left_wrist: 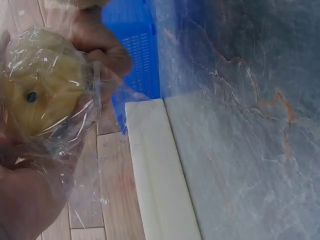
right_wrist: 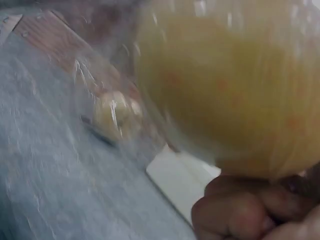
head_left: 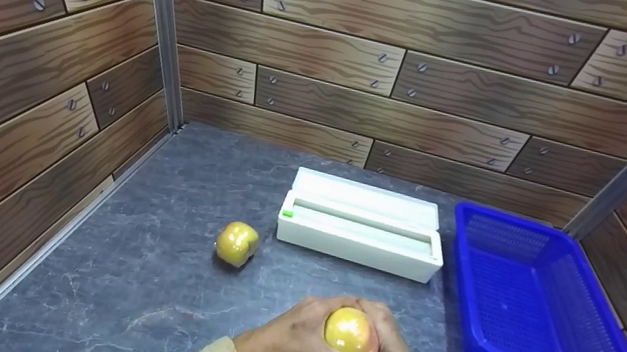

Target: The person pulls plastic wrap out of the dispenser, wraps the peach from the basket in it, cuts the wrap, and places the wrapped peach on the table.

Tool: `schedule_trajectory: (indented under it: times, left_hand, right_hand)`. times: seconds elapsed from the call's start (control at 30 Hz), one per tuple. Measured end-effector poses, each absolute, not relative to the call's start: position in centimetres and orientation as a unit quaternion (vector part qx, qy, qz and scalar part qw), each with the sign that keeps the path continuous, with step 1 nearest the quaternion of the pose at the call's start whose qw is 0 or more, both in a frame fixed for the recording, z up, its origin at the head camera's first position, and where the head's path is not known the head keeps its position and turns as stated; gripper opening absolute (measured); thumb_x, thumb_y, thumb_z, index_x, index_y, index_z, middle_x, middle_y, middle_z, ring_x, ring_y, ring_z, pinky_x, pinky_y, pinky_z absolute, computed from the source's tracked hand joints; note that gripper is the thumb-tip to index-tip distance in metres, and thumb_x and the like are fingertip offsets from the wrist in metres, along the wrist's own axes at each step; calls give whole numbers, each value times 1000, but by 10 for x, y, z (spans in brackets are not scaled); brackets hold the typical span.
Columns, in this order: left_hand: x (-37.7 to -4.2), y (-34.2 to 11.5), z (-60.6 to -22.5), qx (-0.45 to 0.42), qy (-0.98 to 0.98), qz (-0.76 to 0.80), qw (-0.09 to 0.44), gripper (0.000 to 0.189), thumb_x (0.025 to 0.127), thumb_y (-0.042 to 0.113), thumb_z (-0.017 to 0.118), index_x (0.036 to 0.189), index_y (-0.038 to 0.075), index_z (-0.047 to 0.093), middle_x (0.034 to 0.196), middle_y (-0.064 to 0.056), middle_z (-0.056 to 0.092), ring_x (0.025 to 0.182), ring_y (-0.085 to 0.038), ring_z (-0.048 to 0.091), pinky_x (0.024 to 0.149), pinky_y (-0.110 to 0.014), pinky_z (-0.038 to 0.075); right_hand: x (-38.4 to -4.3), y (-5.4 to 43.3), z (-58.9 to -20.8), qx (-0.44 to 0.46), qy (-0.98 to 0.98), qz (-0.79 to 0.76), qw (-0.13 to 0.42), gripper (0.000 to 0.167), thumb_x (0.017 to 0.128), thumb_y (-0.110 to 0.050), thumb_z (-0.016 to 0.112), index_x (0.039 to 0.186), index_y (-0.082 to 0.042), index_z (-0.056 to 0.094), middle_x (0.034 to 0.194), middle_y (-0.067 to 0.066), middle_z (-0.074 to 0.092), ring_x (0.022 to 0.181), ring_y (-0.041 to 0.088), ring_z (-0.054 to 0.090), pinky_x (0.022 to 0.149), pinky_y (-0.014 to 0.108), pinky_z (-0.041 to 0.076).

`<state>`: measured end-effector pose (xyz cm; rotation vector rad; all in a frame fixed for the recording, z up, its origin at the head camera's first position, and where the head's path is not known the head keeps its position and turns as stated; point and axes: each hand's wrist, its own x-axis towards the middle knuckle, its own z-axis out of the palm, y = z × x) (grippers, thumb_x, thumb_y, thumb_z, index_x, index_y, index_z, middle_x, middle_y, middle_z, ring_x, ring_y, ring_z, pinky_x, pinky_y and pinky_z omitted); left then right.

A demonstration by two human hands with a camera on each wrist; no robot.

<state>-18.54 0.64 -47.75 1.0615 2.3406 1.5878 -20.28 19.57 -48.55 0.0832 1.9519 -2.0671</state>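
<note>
Both hands hold a yellow-red apple (head_left: 350,333) close to the body. My left hand (head_left: 293,331) grips its left side, thumb across the near side, while my right hand (head_left: 392,341) cups the far right side with curled fingers. Clear plastic film (left_wrist: 82,125) lies in creases around the apple and between the hands in the left wrist view. Much of the right hand is hidden behind the fruit. Left of the hands, a second shiny yellow apple (head_left: 236,243) rests on the table. Beyond them stands a long white film dispenser box (head_left: 359,245), its lid raised.
A blue plastic basket (head_left: 472,327) stands at the right beside the dispenser. Wood-patterned panels (head_left: 332,33) enclose the dark marbled table (head_left: 155,276) at the back and both sides, with grey metal posts (head_left: 166,29) in the corners.
</note>
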Motion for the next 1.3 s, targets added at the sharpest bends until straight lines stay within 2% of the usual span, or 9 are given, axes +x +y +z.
schedule_trajectory:
  times: [0.17,0.33,0.5,0.6,0.7,0.83,0.97,1.1,1.3]
  left_hand:
    - [-186,6,-478,314,745,582,91,89,75,22,97,143,23,39,130,-6,63,103,-2,67,91,-23,58]
    - [-194,4,-476,292,701,644,91,78,75,28,97,130,13,43,132,-6,52,108,-7,67,96,-27,59]
    - [-195,6,-474,327,761,550,-111,68,81,63,70,129,14,64,117,-2,54,107,-6,51,99,-30,52]
    - [-189,12,-474,308,800,443,-264,57,87,56,64,130,18,68,110,-2,53,101,-9,51,90,-27,53]
    - [-182,18,-474,295,802,416,-311,47,96,37,66,137,13,65,114,-5,55,102,-12,60,88,-23,57]
    - [-175,27,-472,278,804,451,-270,49,106,27,62,149,3,56,129,-11,55,112,-16,64,94,-27,60]
    - [-172,33,-470,237,814,478,-230,67,101,41,70,152,2,52,136,-12,53,114,-18,62,96,-32,59]
    - [-177,30,-468,197,777,580,-145,72,93,41,80,151,7,53,137,-14,54,116,-20,63,93,-28,61]
    - [-188,12,-466,151,702,695,-27,56,97,38,76,147,21,59,134,-13,68,122,-22,64,93,-27,59]
  right_hand:
    - [-194,196,-474,22,632,-761,142,31,110,-26,48,85,-16,64,88,-1,66,81,13,66,75,29,62]
    - [-187,198,-469,45,582,-803,121,30,111,-29,48,94,-13,68,90,1,71,82,13,72,76,28,65]
    - [-183,197,-466,83,579,-810,30,36,112,-28,46,87,-13,66,76,-3,66,66,7,66,61,21,60]
    - [-183,195,-462,104,605,-788,-46,43,113,-29,45,75,-13,58,66,-4,60,55,6,59,49,20,53]
    - [-183,190,-458,121,631,-757,-115,49,113,-33,46,69,-13,51,60,-5,55,49,6,54,44,20,47]
    - [-180,182,-455,130,652,-729,-165,49,113,-35,47,70,-11,51,58,-4,54,45,7,53,41,22,45]
    - [-172,176,-456,99,686,-699,-179,47,113,-32,46,73,-9,51,53,-5,51,42,7,49,39,22,42]
    - [-165,174,-454,50,726,-666,-164,44,113,-28,47,79,-1,54,52,-6,49,41,6,45,38,21,40]
    - [-159,180,-448,-40,707,-700,-93,32,109,-12,56,80,1,51,62,-6,53,52,7,53,48,23,50]
